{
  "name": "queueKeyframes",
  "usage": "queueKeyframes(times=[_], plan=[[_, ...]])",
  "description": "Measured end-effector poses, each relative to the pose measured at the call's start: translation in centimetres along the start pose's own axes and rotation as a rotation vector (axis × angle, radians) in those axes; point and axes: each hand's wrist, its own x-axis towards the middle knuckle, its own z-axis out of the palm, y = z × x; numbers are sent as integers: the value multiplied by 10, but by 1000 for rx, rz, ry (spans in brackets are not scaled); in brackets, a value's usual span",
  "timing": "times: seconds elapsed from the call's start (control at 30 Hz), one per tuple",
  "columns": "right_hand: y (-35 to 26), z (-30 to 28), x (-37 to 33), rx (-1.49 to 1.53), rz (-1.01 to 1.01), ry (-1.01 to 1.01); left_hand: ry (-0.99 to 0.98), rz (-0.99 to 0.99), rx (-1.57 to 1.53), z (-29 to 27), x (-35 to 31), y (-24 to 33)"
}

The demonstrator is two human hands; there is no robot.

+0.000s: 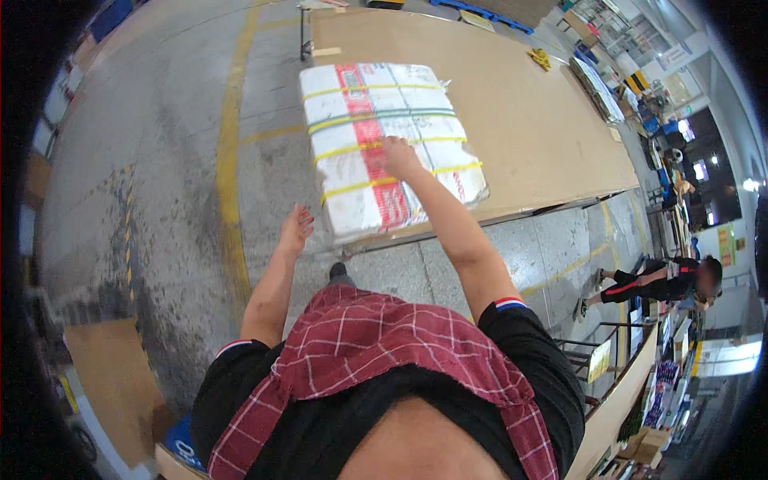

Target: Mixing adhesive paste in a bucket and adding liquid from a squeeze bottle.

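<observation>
A large white wrapped package (336, 172) with a red printed band lies at the left end of a brown board-covered table, bound by several yellow straps and a green one. My right hand (398, 158) is on top of it, fingers curled at a yellow strap (340, 152) near the middle; the fingertips are partly hidden. My left hand (297, 230) hangs in the air just left of the package's near corner. It touches nothing, and its fingers are apart.
The tabletop (528, 136) stretches right, with a yellow item (540, 58) at its far edge and a flat stack (596, 90) beyond. Yellow lines (230, 160) mark the concrete floor. A cardboard sheet (116, 384) is at lower left. Another person (656, 282) stands at right.
</observation>
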Motion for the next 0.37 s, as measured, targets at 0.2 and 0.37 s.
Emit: queueKeyframes(times=[0.2,0.37], plan=[[14,-13,47,-34,-140,-135,-238,-21,-150,43,58,33],[15,-10,78,41,-55,-461,-166,-82,-206,98,46,66]])
